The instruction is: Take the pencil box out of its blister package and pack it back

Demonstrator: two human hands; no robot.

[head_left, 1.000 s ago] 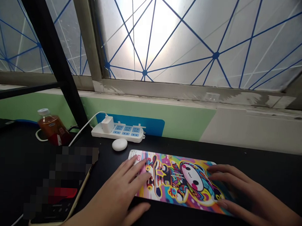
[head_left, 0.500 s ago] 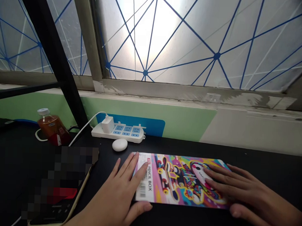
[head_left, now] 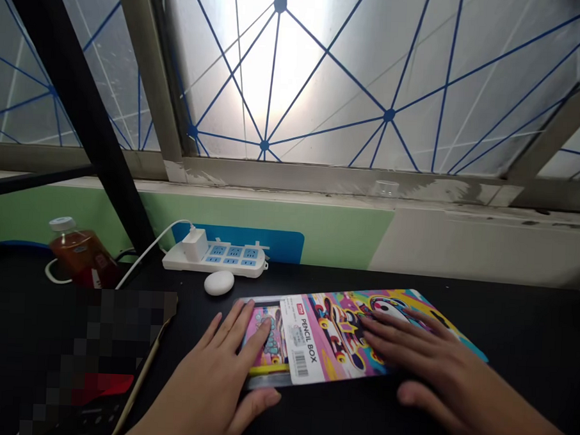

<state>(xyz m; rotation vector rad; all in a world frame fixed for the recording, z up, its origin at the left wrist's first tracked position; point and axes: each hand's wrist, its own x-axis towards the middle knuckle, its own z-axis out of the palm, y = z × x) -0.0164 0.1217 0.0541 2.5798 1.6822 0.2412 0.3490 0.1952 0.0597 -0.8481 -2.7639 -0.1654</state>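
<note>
My left hand [head_left: 220, 368] is resting, fingers spread, on the left end of a clear case [head_left: 269, 379]; my right hand [head_left: 428, 364] is lying flat on the glossy pencil-box cover [head_left: 332, 347]. Neither grip is clenching anything. The oblong cover is running left to right on the black bench [head_left: 530, 318], right of my left hand, under my right. Smooth see-through plastic is showing past its left edge, around a pink printed piece [head_left: 273, 342] and a yellow strip [head_left: 268, 369].

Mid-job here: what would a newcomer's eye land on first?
Probably the colourful cover marked PENCIL BOX, partly under the right hand, low in the view. Next comes the bright window with blue lines across the top, then the white power strip near the wall, left of centre.
</note>
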